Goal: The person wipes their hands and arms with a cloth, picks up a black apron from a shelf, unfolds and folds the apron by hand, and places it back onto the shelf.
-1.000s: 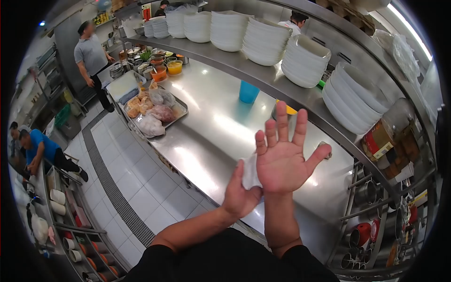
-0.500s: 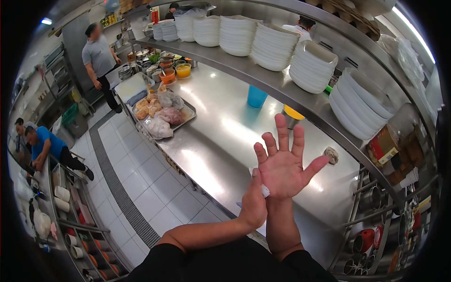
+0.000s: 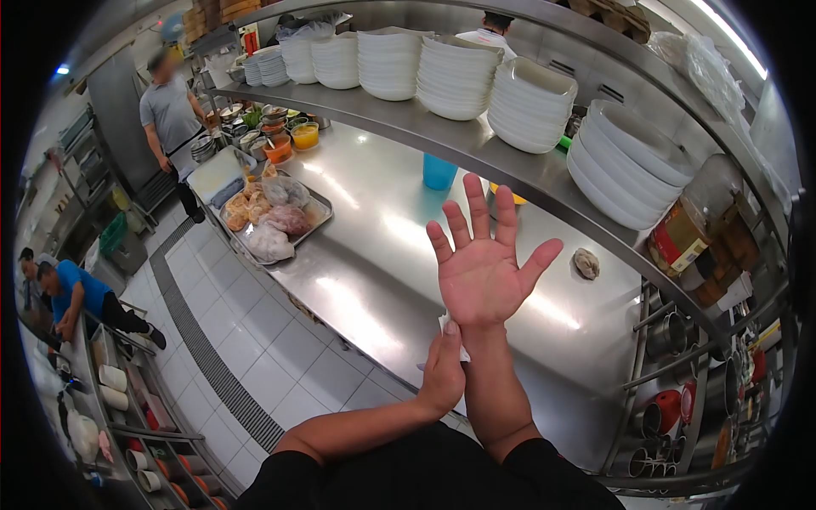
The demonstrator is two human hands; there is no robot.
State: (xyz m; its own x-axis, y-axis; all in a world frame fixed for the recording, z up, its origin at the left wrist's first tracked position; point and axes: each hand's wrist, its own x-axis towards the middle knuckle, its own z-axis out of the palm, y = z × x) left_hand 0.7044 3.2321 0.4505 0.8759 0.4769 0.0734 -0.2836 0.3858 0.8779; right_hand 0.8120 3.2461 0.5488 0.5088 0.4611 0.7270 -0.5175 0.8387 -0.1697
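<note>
My right hand (image 3: 483, 276) is raised over the steel counter (image 3: 374, 229), palm toward me, with its fingers spread and nothing in it. Beside that wrist, my left hand (image 3: 442, 371) is closed on a crumpled white paper tissue (image 3: 465, 354). Only the tissue's edges show past the fingers, and it lies against the side of the right wrist. A blue cup (image 3: 439, 172) stands behind the raised fingertips. The fingertips partly hide a yellow round thing (image 3: 508, 195). To the right, a crumpled greyish-brown cloth or wad (image 3: 586, 263) lies on the counter.
Stacked white bowls (image 3: 459, 76) line the steel shelf (image 3: 365, 104) above the counter. A metal tray (image 3: 316, 223) of bagged raw meat sits at left, near sauce containers (image 3: 304, 136). One person (image 3: 170, 115) stands at the far left; another in blue (image 3: 83, 289) leans over a side counter.
The view has shifted a little. My left hand, with the tissue, has slid from the base of the right palm down to the wrist. The right hand stays spread.
</note>
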